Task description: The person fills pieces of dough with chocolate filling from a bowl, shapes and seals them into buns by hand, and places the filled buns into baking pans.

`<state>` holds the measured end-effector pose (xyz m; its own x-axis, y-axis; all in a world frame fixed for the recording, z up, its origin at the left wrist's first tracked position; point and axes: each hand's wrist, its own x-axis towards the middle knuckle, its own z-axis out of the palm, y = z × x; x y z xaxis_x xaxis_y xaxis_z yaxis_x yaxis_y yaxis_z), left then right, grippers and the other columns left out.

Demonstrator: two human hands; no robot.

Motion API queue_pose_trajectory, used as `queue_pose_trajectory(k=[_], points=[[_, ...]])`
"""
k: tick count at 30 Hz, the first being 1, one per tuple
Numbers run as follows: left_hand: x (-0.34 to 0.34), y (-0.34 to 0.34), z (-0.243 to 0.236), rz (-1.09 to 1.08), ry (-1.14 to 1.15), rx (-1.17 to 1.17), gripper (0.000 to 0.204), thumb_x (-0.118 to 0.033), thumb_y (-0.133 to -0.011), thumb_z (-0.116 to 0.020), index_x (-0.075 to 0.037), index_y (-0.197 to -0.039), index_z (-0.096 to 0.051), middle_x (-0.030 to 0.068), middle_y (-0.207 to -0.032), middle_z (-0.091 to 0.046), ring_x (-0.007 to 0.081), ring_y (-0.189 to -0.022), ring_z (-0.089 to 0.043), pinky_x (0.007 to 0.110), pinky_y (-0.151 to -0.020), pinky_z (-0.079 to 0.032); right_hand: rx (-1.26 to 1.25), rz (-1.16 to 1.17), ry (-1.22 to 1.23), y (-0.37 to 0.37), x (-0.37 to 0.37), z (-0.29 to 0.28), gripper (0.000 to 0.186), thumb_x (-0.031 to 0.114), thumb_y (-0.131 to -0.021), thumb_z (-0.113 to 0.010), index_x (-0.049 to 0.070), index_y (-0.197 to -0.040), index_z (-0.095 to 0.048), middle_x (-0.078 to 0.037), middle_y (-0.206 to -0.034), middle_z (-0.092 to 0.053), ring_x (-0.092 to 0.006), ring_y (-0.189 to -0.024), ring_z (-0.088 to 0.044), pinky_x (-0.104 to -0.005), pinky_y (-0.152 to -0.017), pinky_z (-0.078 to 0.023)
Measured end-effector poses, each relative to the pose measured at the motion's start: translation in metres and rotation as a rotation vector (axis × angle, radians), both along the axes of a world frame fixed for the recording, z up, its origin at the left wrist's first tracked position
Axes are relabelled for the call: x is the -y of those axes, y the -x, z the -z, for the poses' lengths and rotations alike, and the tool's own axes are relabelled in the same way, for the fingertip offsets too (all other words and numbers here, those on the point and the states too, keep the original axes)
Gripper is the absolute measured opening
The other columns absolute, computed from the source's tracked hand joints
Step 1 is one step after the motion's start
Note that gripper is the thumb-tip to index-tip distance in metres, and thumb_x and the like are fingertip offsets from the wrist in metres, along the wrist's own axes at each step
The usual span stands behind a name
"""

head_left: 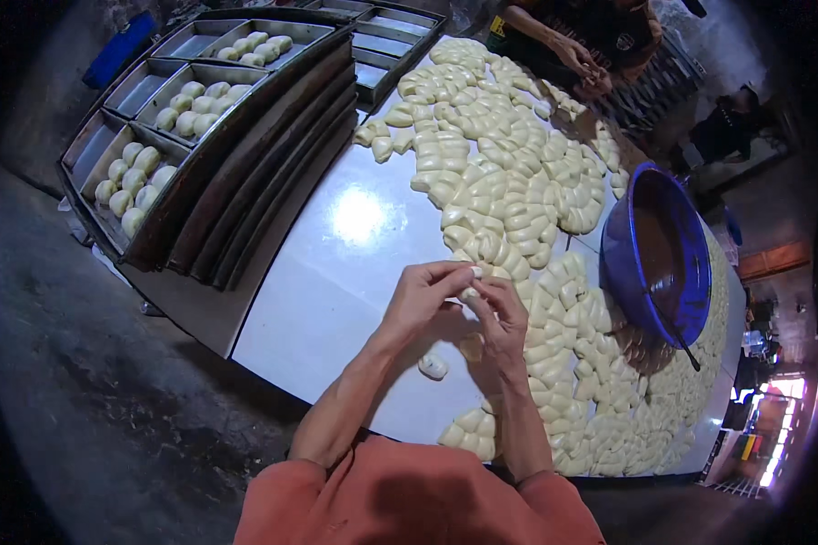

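Observation:
Near the middle of the white table [318, 318], my left hand [432, 295] and my right hand [498, 313] meet with fingers closed on a small piece of pale dough [472, 291], mostly hidden by the fingers. A loose rounded dough piece [433, 366] lies on the tabletop below my hands. Many cut, pale dough pieces [491, 173] cover the table's middle and right side, packed together in clusters around my hands.
Stacked metal trays [182, 64] at left hold dough balls; more trays [400, 23] stand behind. A blue basin [613, 254] with brown contents and a long handle sits at right. A co-worker's hands [586, 68] work at the far edge; another person [732, 127] is farther right.

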<state>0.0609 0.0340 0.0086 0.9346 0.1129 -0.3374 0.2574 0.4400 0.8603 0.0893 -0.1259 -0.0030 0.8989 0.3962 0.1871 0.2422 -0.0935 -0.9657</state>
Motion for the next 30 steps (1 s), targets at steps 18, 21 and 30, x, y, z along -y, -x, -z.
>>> queue_pose_trajectory(k=[18,21,30], points=[[-0.003,0.019,0.018,0.152,-0.040,-0.055,0.026,-0.020,-0.096,-0.064,0.001,-0.111,-0.072,0.0055,-0.093,-0.069,0.0098,-0.077,-0.063,0.024,-0.071,-0.052,0.006,0.108,0.166,0.014,-0.001,-0.002,0.016,0.013,-0.091,-0.068,-0.002,-0.096,-0.064,-0.010,-0.087,-0.062,-0.0162,-0.073,-0.056,-0.0316,-0.063,-0.047],[-0.005,0.023,0.028,0.255,-0.096,-0.077,0.034,-0.028,-0.099,-0.060,-0.001,-0.118,-0.069,0.0045,-0.092,-0.068,0.0081,-0.073,-0.059,0.023,-0.067,-0.051,0.167,-0.038,0.276,0.023,0.008,-0.010,0.025,0.011,-0.090,-0.068,0.000,-0.112,-0.064,-0.011,-0.108,-0.063,-0.0172,-0.089,-0.062,-0.0310,-0.074,-0.052],[-0.014,0.029,0.027,0.101,-0.102,-0.163,0.059,-0.043,-0.103,-0.049,-0.005,-0.147,-0.039,0.0154,-0.117,-0.060,0.0128,-0.078,-0.062,0.025,-0.064,-0.053,-0.427,0.057,0.080,0.046,0.016,0.012,0.023,0.009,-0.093,-0.065,-0.004,-0.112,-0.062,-0.008,-0.092,-0.067,-0.0106,-0.081,-0.062,-0.0253,-0.069,-0.051]])
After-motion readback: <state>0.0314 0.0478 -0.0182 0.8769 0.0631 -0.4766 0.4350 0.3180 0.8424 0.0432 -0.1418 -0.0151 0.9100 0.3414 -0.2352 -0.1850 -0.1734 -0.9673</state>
